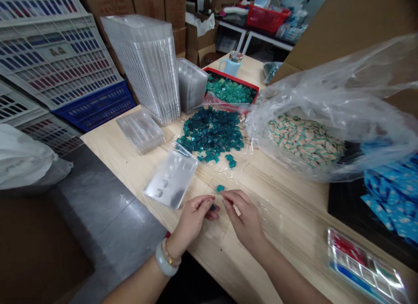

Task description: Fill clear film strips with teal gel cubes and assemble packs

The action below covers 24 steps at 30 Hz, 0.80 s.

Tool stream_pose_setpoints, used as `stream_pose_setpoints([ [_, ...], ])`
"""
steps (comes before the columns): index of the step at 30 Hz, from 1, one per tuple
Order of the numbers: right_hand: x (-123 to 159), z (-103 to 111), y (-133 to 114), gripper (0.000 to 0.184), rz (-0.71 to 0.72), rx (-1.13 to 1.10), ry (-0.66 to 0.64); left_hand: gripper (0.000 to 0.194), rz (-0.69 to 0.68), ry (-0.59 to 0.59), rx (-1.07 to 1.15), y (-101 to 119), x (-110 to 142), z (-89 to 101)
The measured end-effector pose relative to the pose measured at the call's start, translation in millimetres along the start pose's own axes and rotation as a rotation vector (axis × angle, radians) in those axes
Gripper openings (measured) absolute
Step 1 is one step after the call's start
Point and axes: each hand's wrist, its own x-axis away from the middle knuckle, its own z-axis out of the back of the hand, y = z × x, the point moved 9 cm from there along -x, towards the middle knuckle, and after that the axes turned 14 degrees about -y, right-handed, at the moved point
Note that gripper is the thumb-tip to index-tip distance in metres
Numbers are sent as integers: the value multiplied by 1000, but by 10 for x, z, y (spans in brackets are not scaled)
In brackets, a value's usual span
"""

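My left hand (196, 213) is closed over the wooden table (130, 173), with a small dark teal piece (213, 207) between its fingers. Beside it, my right hand (243, 214) pinches thumb to forefinger, and a brighter teal square piece (220, 188) shows at its fingertips. A clear plastic tray (171, 177) with small moulded hollows lies just beyond my left hand. Farther off, a heap of glossy dark teal pieces (212, 129) is spread on thin clear plastic film.
Tall stacked clear trays (146, 69) stand at back left. Behind the heap are a red-rimmed tray (231, 88) of green pieces and a blue mug (232, 64). An open plastic bag (307, 138) of beige-green pieces sits right, above a compartment box (365, 265).
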Motion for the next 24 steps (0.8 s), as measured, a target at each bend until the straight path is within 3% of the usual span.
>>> stream_pose_setpoints([
  [5,126,-319,138,22,-186,-669,-135,46,34,-65,-12,-52,-8,-186],
  [7,190,-399,140,23,-189,-793,-145,52,77,-75,-15,-123,13,-233],
  [10,296,-424,160,17,-204,-844,-154,58,148,-189,-87,-197,84,-343],
  [12,329,-293,201,16,-212,-696,-90,53,87,-192,-298,-97,141,-307],
  [14,290,-66,185,15,-181,-361,20,41,-82,-78,-643,137,209,-200],
  [16,158,28,84,14,-126,30,40,30,-225,7,-975,294,276,-178],
  [20,-174,-267,45,14,-128,608,-162,26,-241,-48,-1280,161,271,-242],
  [22,-233,-393,85,15,-145,736,-195,26,-231,-59,-1312,136,265,-249],
  [24,-201,-441,118,15,-126,730,-176,25,-247,-87,-1325,238,246,-261],
])
